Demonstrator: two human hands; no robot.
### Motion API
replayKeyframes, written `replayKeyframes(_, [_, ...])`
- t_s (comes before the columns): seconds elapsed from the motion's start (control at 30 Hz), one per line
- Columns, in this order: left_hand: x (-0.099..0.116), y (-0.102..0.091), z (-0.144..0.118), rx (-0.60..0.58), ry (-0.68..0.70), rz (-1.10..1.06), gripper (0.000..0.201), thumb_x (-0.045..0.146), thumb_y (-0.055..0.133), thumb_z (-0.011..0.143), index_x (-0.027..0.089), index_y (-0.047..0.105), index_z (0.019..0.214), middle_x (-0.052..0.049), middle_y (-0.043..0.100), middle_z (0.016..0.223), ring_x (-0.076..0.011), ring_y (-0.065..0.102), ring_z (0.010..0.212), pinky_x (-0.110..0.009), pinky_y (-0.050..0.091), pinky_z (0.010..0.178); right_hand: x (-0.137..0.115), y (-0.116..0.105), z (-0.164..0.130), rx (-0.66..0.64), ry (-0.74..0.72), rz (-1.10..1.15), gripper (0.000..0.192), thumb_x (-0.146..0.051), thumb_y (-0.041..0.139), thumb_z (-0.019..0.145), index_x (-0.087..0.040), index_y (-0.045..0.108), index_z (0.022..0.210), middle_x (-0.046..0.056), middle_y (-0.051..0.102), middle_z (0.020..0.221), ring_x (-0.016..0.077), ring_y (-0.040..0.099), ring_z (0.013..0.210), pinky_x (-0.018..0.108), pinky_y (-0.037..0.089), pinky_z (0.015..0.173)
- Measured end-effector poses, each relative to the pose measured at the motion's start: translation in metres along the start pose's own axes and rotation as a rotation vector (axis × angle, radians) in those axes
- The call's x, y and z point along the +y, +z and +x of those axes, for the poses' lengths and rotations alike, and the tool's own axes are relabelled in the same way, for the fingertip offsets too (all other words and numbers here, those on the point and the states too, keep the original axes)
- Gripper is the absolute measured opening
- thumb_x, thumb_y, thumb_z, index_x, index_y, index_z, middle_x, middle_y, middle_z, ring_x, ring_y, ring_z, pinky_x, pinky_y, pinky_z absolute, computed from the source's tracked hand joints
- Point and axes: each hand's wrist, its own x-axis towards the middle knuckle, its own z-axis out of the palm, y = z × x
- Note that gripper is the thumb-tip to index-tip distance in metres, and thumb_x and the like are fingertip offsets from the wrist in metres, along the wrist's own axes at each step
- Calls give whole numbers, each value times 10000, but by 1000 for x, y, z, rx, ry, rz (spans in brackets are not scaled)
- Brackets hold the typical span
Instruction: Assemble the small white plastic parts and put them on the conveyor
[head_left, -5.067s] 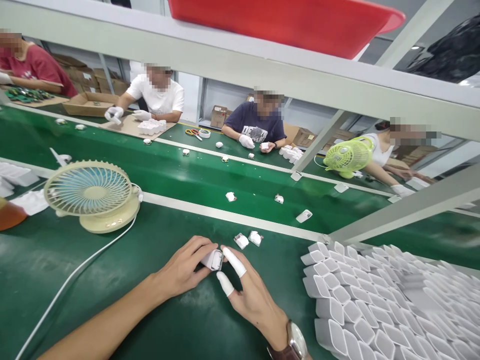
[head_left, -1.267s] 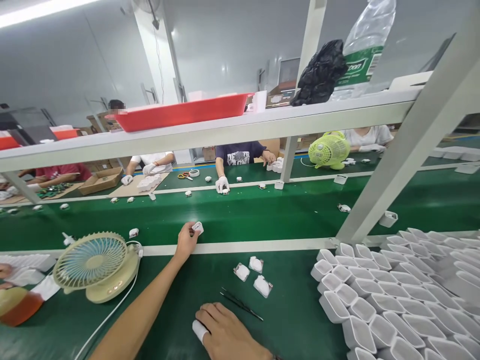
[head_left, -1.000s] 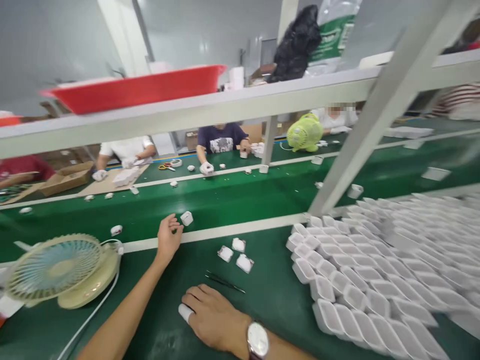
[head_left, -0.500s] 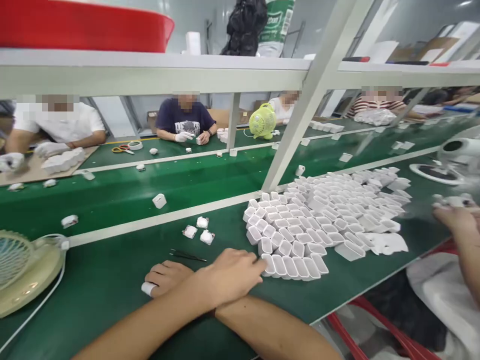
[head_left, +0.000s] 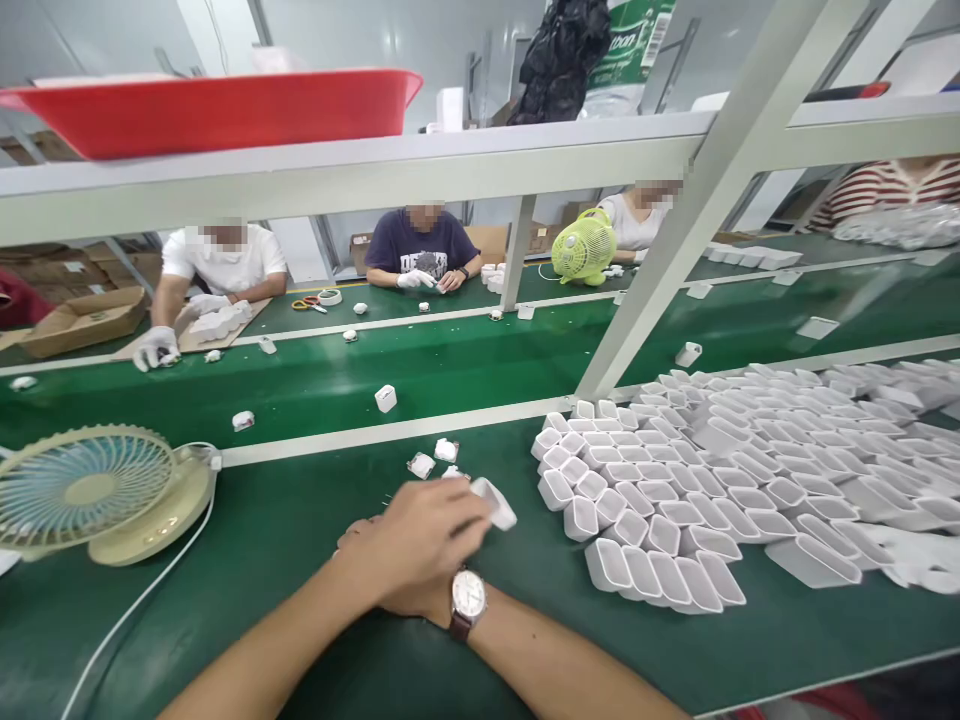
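Green factory bench [head_left: 300,520]. Left hand [head_left: 420,540], crossed over right hand [head_left: 375,560], pinched one small white shell [head_left: 495,503] at its end; right mostly hidden, state unclear. Probably light, stiff, smooth plastic; best gripped by the side walls. Beyond, heaped shells [head_left: 675,490], conveyor belt [head_left: 450,370].

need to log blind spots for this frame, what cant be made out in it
Head view only:
- Right hand: mostly covered by the left hand and forearm crossing over it; its grip cannot be told.
- White shell at the left fingertips: motion-blurred, so details are lost.
- Small parts behind the hands: too small to identify; one is partly hidden by the fingers.
- Pile of white shells: cut off by the right edge.
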Motion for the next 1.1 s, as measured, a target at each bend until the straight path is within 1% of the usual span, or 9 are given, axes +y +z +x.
replayKeyframes(0.1, [-45,-24,-30,159,-125,42,195,236,499,1011,232,693,1028,-60,672,989,-178,681,874,-291,566,785,-3,-14,1,-96,-197,-8,144,-280,595,1018,-227,710,1087,55,732,1147,203,648,1053,364,538,937])
replayKeyframes(0.2, [-85,-33,-70,319,-250,172,163,232,521,983,223,681,956,-55,647,976,-181,677,875,-286,565,782,-4,-30,8,-239,-376,-113,183,-187,546,1014,-179,710,1096,84,737,1169,206,619,1082,351,506,953])
replayKeyframes(0.3, [-105,-31,-109,355,-308,233,143,231,534,963,225,675,940,-54,636,979,-186,680,889,-280,569,771,1,-49,20,-222,-337,-207,207,-137,555,980,-153,698,1130,118,726,1194,237,594,1139,397,474,1003])
replayKeyframes(0.43, [-105,-25,-136,304,-356,132,139,236,530,965,230,669,970,-60,643,1049,-185,697,927,-279,583,792,21,-72,32,-88,-29,-330,283,-146,563,973,-128,659,1239,166,705,1236,316,552,1239,481,435,1062])
replayKeyframes(0.53, [-103,-21,-141,288,-388,12,114,267,563,970,237,666,1006,-65,646,1102,-196,705,975,-304,594,845,39,-80,32,-87,90,-426,324,-191,570,972,-110,640,1278,198,699,1231,364,546,1253,538,423,1067])
replayKeyframes(0.73, [-107,-2,-141,356,-498,-119,194,368,698,912,237,618,1032,-107,591,1349,-266,663,1190,-404,585,966,46,-76,28,-132,68,-410,342,-144,500,965,-156,628,1282,160,719,1131,326,583,1144,510,486,996])
replayKeyframes(0.87, [-108,8,-138,314,-594,-205,543,391,741,881,265,498,1350,-111,577,1450,-293,611,1301,-471,531,1070,42,-73,27,-131,81,-388,361,-252,521,1002,-148,576,1344,170,686,1199,352,568,1167,525,517,947])
replayKeyframes(0.97, [-108,11,-136,262,-638,-227,727,413,751,875,285,386,1490,-105,586,1470,-312,578,1345,-502,501,1098,43,-73,26,-155,113,-403,350,-215,502,998,-121,581,1326,170,690,1097,354,589,1110,511,540,901])
replayKeyframes(1.1, [-110,12,-133,283,-655,-237,717,417,726,897,278,382,1511,-83,666,1374,-292,604,1310,-482,503,1090,46,-71,25,-121,93,-343,326,-157,492,974,-146,602,1281,140,685,1042,332,609,1054,512,549,919])
